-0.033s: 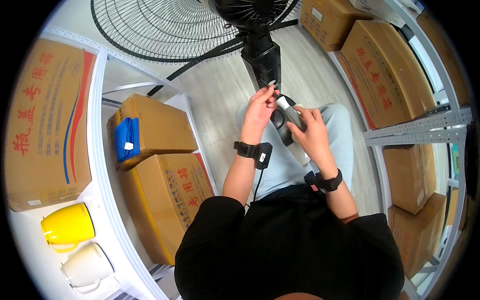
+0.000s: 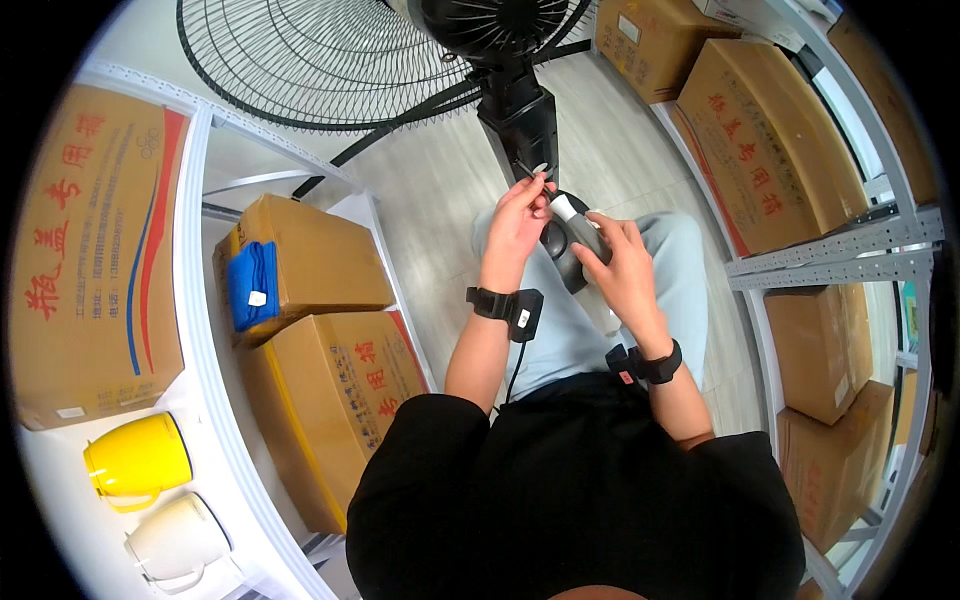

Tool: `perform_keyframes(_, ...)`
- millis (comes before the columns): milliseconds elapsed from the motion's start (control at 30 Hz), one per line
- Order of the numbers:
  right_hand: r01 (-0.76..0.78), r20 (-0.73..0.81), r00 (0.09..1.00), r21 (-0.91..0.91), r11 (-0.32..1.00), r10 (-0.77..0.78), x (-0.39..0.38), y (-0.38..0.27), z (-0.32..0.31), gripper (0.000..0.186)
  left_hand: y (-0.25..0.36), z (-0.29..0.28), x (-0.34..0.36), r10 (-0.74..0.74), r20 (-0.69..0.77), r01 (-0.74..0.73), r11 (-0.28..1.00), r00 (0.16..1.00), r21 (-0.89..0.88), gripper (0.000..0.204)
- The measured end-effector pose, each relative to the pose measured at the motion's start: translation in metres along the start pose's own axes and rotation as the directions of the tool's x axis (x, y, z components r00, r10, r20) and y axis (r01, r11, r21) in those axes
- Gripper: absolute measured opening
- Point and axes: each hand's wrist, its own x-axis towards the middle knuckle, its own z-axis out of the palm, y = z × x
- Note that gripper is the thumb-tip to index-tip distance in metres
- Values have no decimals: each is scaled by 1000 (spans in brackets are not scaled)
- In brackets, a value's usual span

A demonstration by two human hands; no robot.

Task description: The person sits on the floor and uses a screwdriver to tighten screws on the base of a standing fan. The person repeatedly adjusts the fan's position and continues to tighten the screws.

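Observation:
A screwdriver with a grey handle and white collar (image 2: 564,208) slants up and left toward the black post (image 2: 522,135) of a standing fan. My right hand (image 2: 625,260) is closed around its handle. Against the thin dark shaft, my left hand (image 2: 514,225) pinches with thumb and fingers; its fingertips hide much of the shaft's far end. A small pale round piece (image 2: 541,169) shows just beyond those fingertips, at the post. Below the hands, between my knees, is the dark rounded part (image 2: 556,240) of the fan's lower end.
The wire fan guard (image 2: 320,65) spreads across the far left. Shelves with cardboard boxes (image 2: 770,150) flank me on the right; more boxes (image 2: 335,390) stand on the left. A folded blue cloth (image 2: 253,285), a yellow jug (image 2: 140,460) and a white jug (image 2: 180,540) are also left.

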Motion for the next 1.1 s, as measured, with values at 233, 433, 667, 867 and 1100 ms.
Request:
perform_keyframes(233, -448, 305, 894, 586, 675, 329, 10, 16, -3, 39, -3, 15, 0, 43, -24, -43, 999, 999, 8, 21)
perform_keyframes(433, 31, 78, 996, 169, 985, -45, 15, 13, -8, 45, -3, 19, -5, 127, -79, -122, 990, 989, 72, 27)
perform_keyframes(667, -524, 519, 835, 648, 552, 183, 24, 25, -3, 41, -3, 19, -11, 193, -164, -184, 980, 967, 72, 29)
perform_keyframes(867, -582, 593, 797, 698, 418, 119, 23, 35, -3, 43, 0, 25, -17, 218, -158, -201, 973, 963, 116, 29)
perform_keyframes(1100, 114, 128, 983, 150, 982, -134, 17, 20, -8, 50, 4, 12, -15, 177, -101, -163, 977, 979, 138, 25)
